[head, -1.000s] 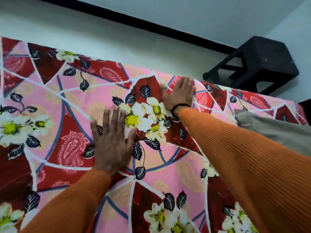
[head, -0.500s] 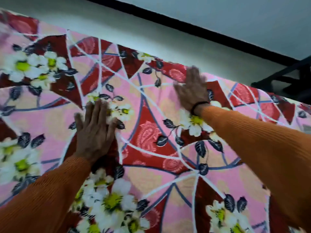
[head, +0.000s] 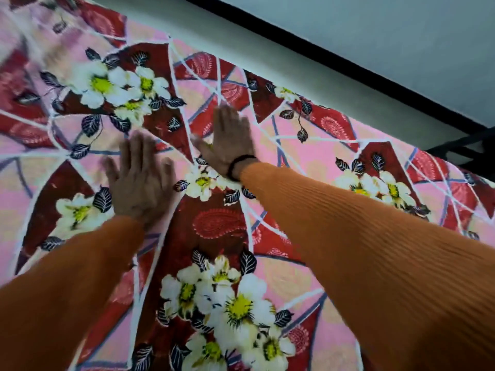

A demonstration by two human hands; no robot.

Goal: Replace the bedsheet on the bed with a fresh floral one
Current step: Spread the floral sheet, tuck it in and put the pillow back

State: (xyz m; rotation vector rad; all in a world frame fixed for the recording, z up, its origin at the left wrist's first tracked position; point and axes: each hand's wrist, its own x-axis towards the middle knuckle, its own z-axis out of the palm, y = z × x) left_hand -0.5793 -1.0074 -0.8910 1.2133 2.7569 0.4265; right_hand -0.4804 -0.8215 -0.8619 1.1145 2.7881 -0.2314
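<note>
The floral bedsheet (head: 308, 167), pink and dark red with white flowers and black leaves, lies spread over the bed and fills most of the view. My left hand (head: 139, 180) lies flat on it, palm down, fingers straight. My right hand (head: 230, 140), with a black band at the wrist, presses flat on the sheet just right of the left, fingers pointing toward the bed's far edge. Both arms wear orange ribbed sleeves. The hands are slightly blurred.
Beyond the sheet's far edge runs a strip of pale floor (head: 308, 73), then a black skirting line (head: 348, 62) and a grey wall. Part of a black stool (head: 466, 153) shows at the right edge.
Both flat hands have slid leftward along the sheet and come closer together. The view has swung left; the black stool and a grey pillow have left the frame.
</note>
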